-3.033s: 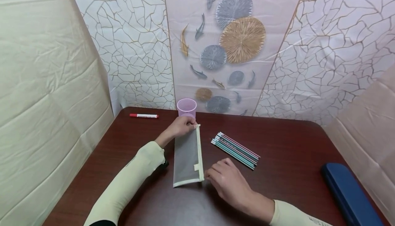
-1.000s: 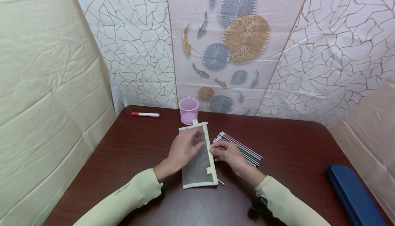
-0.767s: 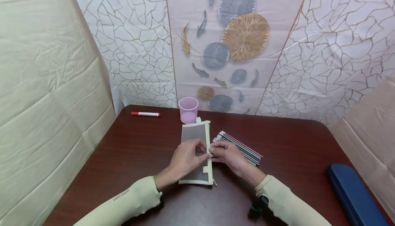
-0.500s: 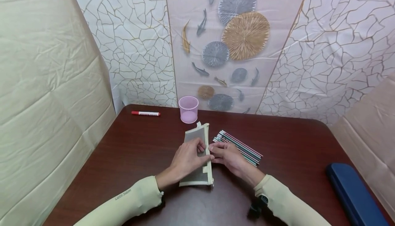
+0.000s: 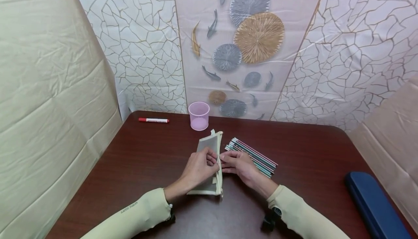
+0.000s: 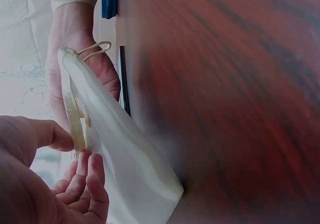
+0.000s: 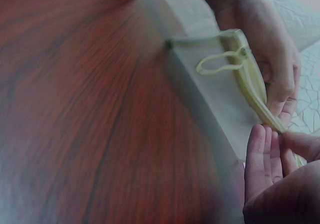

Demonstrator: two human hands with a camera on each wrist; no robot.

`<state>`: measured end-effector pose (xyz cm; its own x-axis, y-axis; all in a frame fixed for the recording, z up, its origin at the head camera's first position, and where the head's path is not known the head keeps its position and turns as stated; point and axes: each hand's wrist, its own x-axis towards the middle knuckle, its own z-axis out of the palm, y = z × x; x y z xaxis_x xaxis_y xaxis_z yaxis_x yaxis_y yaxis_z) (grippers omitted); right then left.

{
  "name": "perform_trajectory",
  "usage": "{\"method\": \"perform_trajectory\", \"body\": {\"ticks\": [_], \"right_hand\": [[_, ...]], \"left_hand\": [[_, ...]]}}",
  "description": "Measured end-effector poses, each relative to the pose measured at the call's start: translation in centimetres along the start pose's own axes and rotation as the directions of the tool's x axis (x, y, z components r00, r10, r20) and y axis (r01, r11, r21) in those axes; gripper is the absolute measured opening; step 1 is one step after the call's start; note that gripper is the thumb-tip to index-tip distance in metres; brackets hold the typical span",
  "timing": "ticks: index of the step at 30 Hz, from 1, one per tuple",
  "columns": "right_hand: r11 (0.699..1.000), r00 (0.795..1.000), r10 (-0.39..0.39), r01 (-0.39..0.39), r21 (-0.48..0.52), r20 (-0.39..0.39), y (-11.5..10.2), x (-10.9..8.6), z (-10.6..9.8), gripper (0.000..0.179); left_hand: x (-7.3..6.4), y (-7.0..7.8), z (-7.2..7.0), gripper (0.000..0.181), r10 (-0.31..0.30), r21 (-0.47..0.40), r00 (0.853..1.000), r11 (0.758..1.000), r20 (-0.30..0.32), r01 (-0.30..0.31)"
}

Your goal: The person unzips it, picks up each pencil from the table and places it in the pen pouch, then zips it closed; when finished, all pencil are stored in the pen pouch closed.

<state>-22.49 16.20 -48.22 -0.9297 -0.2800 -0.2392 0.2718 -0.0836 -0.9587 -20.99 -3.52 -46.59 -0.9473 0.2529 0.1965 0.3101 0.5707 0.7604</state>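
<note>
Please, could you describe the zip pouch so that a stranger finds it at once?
Start at the dark reddish-brown table; near its far edge stands a pink cup. Nearer than the cup, the left hand and right hand pinch the zip pouch. Unlike the cup and the pencils to its right, it is greyish with cream edging.

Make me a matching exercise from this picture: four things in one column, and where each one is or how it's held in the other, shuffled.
Column one
1. mesh pouch
2. purple cup
3. red and white marker
4. pencils

Column two
A. lying near the far left corner of the table
B. lying side by side, just beyond the right hand
C. pinched at its edge by the left hand and the right hand
D. standing upright near the middle of the far edge

Right pairs: 1-C, 2-D, 3-A, 4-B
</note>
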Motion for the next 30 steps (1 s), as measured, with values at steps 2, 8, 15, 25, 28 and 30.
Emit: {"method": "perform_trajectory", "body": {"ticks": [2,8,15,25,28,30], "right_hand": [[1.0,1.0,-0.007,0.007,-0.021,-0.01,0.1,0.0,0.2,0.024],[0.998,0.999,-0.033,0.033,-0.058,-0.005,0.2,-0.2,0.6,0.026],[0.993,0.997,-0.078,0.078,-0.089,0.0,0.1,-0.2,0.5,0.023],[0.963,0.99,-0.137,0.129,-0.235,-0.02,0.0,-0.3,-0.7,0.024],[0.96,0.989,-0.141,0.126,-0.251,-0.041,-0.2,-0.3,-1.1,0.022],[0.956,0.989,-0.142,0.126,-0.267,-0.04,-0.4,-0.3,-1.4,0.022]], "left_hand": [[0.0,-0.1,-0.1,0.018,-0.02,-0.024,1.0,0.999,0.007,0.02],[-0.1,-0.5,-0.3,0.019,-0.087,-0.105,0.996,0.991,-0.009,0.085],[0.3,-1.2,-1.4,0.018,-0.116,-0.148,0.988,0.984,-0.1,0.101],[0.3,-1.7,-6.3,0.011,0.023,0.091,0.983,0.996,-0.183,-0.006],[0.2,-1.2,-7.7,0.011,0.046,0.185,0.985,0.983,-0.163,-0.016],[0.1,-0.9,-8.6,0.013,0.046,0.231,0.989,0.973,-0.144,-0.012]]}}
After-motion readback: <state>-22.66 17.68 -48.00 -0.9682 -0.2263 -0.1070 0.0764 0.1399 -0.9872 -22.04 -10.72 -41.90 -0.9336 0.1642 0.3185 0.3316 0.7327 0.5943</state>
